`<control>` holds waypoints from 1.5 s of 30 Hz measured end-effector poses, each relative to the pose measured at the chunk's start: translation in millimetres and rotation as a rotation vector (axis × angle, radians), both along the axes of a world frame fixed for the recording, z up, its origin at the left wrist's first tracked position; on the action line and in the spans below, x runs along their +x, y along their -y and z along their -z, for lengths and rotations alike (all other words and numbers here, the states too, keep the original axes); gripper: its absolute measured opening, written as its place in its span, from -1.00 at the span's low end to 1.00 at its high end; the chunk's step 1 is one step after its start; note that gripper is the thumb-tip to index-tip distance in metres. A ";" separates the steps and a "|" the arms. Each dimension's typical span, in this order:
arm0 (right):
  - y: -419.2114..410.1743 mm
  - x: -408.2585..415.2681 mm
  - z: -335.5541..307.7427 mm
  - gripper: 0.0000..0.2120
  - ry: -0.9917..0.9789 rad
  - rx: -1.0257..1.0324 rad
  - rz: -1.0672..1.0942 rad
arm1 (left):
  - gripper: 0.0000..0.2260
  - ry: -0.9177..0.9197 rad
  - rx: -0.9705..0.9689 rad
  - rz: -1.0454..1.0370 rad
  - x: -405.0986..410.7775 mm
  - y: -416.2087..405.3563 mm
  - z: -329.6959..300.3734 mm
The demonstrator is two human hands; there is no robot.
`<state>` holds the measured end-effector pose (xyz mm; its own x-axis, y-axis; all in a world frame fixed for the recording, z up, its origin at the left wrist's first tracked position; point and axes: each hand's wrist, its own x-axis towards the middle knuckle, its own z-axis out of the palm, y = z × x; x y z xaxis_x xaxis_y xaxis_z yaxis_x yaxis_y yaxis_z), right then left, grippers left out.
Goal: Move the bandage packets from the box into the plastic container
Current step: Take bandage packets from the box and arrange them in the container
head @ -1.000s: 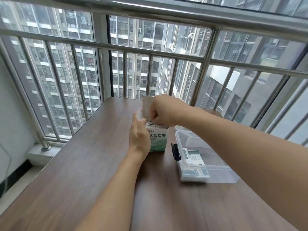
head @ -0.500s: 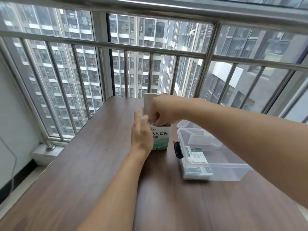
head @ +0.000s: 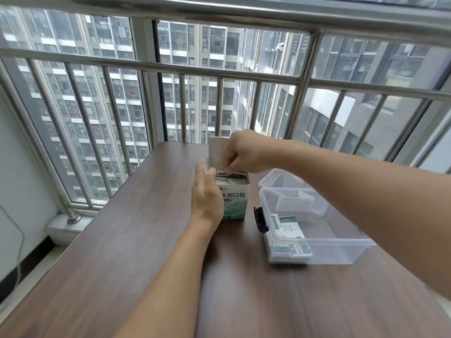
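Left hand [head: 207, 198] up on edge, palm in, fingers straight and together, forearm running back toward the body. Right hand [head: 244, 152] up past it, wrist bent down, fingertips [head: 228, 167] curled and pinched together, arm stretched across from the right.

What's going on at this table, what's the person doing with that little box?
A person is emptying a box of bandage packets into a clear plastic container beside it. The left hand steadies the box's side while the right hand reaches its fingertips into the open top, among the packets still inside. A few packets already lie in the container.
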<state>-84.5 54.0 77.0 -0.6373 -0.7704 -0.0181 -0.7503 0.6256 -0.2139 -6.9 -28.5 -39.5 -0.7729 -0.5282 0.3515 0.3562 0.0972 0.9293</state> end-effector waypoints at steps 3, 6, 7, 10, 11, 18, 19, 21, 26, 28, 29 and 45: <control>1.8 0.2 2.6 -0.80 -0.007 -0.002 0.011 | -0.75 -0.011 0.003 0.010 -1.5 1.0 0.9; 3.2 0.8 7.8 -0.84 -0.032 -0.009 0.005 | -0.68 -0.003 0.002 0.001 -2.1 1.0 2.6; 3.7 1.3 8.7 -0.85 -0.040 -0.013 -0.003 | -0.65 0.002 0.002 -0.001 -2.5 1.1 3.2; 3.1 3.6 9.1 -0.91 -0.065 -0.003 -0.042 | -0.57 0.008 0.013 -0.010 -3.7 2.4 4.6; 2.4 4.5 8.8 -0.91 -0.073 0.006 -0.053 | -0.57 0.011 0.017 -0.009 -3.9 2.7 4.6; 2.6 2.9 6.0 -0.94 -0.154 -0.005 -0.052 | -0.74 0.029 0.010 -0.016 -1.0 0.1 1.5; 2.2 2.7 4.6 -0.94 -0.165 -0.022 -0.054 | -0.78 0.028 0.007 -0.017 0.1 -0.9 -0.9; 0.6 2.7 2.0 -0.96 -0.183 -0.044 -0.054 | -0.80 0.021 0.003 -0.027 1.7 -1.8 -3.5; -4.0 2.3 -4.7 -0.97 -0.189 -0.073 -0.062 | -0.81 0.030 -0.005 -0.049 0.2 -0.7 -0.8; -4.7 2.4 -7.3 -0.97 -0.193 -0.075 -0.067 | -0.82 0.031 -0.015 -0.052 -0.4 -0.5 0.0; -5.2 3.4 -7.9 -0.96 -0.195 -0.052 -0.074 | -0.82 0.033 -0.023 -0.054 -0.3 -0.8 -0.5; 7.2 13.8 5.1 -0.85 -0.220 0.177 -0.087 | -0.79 0.054 -0.018 -0.037 0.1 -2.0 0.0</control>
<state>-70.7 46.8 71.9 -0.5724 -0.8196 -0.0254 -0.8190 0.5699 0.0667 -6.8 -26.5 -39.4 -0.7710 -0.5510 0.3194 0.3011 0.1266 0.9452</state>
